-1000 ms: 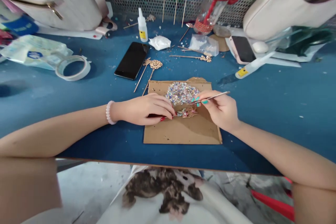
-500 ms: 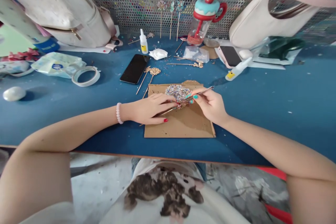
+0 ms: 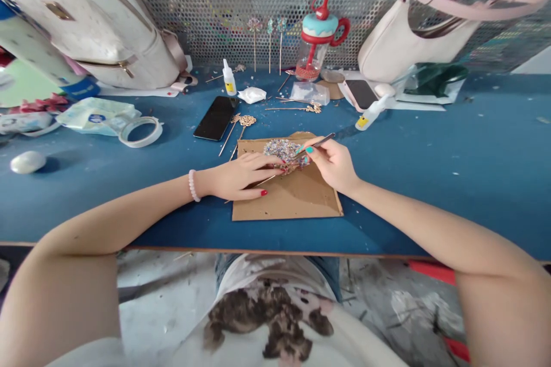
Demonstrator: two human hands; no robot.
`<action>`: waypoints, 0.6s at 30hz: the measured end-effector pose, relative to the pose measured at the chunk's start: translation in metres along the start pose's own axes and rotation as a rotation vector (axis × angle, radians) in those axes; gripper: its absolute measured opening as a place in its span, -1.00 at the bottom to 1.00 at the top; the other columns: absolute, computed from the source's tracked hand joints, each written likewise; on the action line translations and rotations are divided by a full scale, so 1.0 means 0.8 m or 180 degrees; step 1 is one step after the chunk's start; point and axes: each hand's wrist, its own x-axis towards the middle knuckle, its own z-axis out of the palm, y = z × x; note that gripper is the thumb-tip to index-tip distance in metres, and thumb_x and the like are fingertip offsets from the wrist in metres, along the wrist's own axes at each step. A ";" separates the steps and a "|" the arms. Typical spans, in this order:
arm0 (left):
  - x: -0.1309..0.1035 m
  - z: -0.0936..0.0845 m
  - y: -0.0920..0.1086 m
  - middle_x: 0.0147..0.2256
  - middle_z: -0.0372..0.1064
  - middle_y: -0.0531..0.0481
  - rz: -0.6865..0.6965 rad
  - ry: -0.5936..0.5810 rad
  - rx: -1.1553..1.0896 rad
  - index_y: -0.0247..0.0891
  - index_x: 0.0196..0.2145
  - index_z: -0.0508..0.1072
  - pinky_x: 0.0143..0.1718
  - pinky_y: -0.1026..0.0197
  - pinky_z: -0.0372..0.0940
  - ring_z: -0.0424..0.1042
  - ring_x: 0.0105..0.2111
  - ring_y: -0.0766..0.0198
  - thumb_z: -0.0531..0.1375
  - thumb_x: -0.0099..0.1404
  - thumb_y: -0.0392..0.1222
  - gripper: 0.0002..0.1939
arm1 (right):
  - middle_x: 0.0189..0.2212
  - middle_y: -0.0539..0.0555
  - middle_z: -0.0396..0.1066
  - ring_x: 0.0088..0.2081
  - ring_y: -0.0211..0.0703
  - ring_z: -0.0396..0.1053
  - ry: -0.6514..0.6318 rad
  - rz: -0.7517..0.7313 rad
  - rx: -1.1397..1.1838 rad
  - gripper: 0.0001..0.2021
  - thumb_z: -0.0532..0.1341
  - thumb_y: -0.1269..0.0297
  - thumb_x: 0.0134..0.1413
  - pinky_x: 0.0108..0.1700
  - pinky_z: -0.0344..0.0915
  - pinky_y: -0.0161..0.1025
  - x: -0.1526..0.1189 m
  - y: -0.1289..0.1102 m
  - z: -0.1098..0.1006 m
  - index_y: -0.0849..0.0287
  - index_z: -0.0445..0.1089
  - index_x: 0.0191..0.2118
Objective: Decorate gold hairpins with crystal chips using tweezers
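A brown cardboard piece [image 3: 297, 200] lies on the blue table, with a pile of small multicoloured beads [image 3: 279, 149] near its far edge. My left hand [image 3: 241, 176] rests on the cardboard's left part, fingertips closed on a hairpin [image 3: 267, 180] whose thin metal stem runs out beneath the fingers. My right hand [image 3: 336, 165] pinches dark metal tweezers [image 3: 321, 141], their tips at the near right side of the bead pile, close to my left fingertips. What the tweezer tips hold is too small to tell.
Gold hairpins [image 3: 247, 121] and a black phone [image 3: 216, 118] lie beyond the cardboard. Glue bottles [image 3: 229, 80], a red-and-blue cup [image 3: 316, 40], tape roll [image 3: 140, 132], backpack [image 3: 99, 28] and white handbag [image 3: 408, 46] stand or lie around.
The camera view has shifted, moving most table items leftward in the picture. The tweezer tips have moved slightly, from beside my left fingertips to nearer the beads. Both hands keep their grips.
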 end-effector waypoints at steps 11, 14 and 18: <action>-0.002 0.002 -0.004 0.40 -0.02 -0.33 -0.0012 -0.0095 0.0082 -0.22 0.42 0.02 0.30 -0.22 0.10 0.15 0.31 -0.17 -0.01 0.49 0.01 -0.37 | -0.40 0.03 0.46 -0.43 -0.28 0.39 0.0011 0.0006 -0.0016 -0.60 0.20 -0.15 0.23 -0.34 0.38 -0.26 0.004 -0.003 -0.001 0.14 0.45 -0.24; -0.002 0.002 -0.003 0.40 -0.01 -0.33 -0.0007 -0.0089 0.0095 -0.23 0.40 0.07 0.32 -0.21 0.09 0.14 0.32 -0.16 -0.01 0.49 0.01 -0.39 | -0.41 0.03 0.45 -0.44 -0.27 0.38 -0.0007 0.0002 -0.0032 -0.58 0.19 -0.18 0.22 -0.34 0.38 -0.25 0.004 -0.002 -0.001 0.14 0.45 -0.24; -0.002 0.001 -0.002 0.40 -0.02 -0.34 -0.0001 -0.0069 0.0088 -0.25 0.40 0.07 0.34 -0.20 0.07 0.11 0.35 -0.16 0.00 0.50 0.01 -0.38 | -0.42 0.02 0.45 -0.44 -0.26 0.37 -0.0039 0.0017 -0.0067 -0.57 0.19 -0.19 0.22 -0.33 0.37 -0.24 0.005 -0.002 -0.001 0.13 0.45 -0.24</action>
